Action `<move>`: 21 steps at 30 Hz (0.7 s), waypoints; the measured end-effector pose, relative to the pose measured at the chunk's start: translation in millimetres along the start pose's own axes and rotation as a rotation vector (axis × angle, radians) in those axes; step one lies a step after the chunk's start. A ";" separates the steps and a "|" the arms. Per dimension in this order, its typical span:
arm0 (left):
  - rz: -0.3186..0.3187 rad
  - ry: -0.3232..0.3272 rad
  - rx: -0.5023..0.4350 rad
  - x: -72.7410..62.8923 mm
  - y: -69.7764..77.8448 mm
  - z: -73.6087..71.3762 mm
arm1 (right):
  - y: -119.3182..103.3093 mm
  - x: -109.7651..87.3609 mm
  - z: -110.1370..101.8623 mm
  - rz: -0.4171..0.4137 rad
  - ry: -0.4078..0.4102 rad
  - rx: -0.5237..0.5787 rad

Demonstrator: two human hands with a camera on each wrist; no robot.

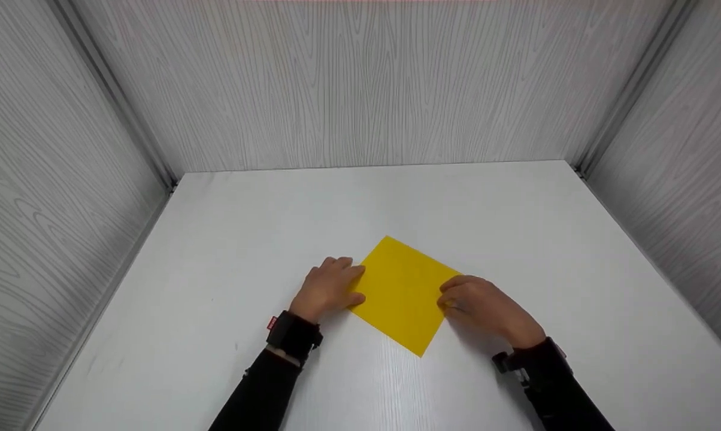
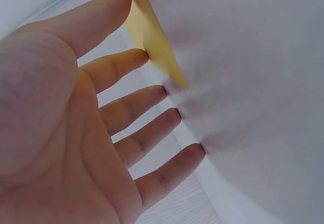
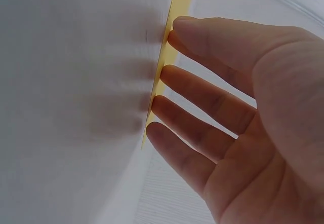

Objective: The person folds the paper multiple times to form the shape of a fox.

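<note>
A square sheet of yellow paper (image 1: 402,293) lies flat on the white table, turned so one corner points away and another toward the person. At its left corner, the left hand (image 1: 329,286) rests with thumb and index fingertips on the sheet. Its other fingers, spread and nearly straight in the left wrist view, touch the table. On the opposite side, the right hand (image 1: 485,305) touches the paper's right edge region with its fingertips. The right wrist view shows those fingers extended along the yellow paper (image 3: 177,3), the thumb close beside the index finger.
The white table (image 1: 264,215) is bounded by a grey wood-grain back panel (image 1: 360,84) and similar left (image 1: 55,197) and right side panels (image 1: 684,149). Both wrists wear black straps with small devices, below black sleeves.
</note>
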State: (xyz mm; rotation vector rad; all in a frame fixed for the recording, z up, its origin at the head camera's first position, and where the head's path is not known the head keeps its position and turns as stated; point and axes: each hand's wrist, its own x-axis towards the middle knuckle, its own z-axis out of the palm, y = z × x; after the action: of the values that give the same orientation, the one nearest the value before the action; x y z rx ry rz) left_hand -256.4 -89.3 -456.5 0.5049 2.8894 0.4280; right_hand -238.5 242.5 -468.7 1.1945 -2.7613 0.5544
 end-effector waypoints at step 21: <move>-0.017 0.007 0.032 0.8 -1.9 0.7 | -38.1 39.8 4.9 0.017 -0.214 -0.056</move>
State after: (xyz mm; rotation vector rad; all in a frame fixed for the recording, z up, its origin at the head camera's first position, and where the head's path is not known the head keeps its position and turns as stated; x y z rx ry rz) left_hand -257.6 -90.5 -457.8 0.4845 2.9098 0.3827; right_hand -238.3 189.3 -453.5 1.2899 -2.9428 0.3676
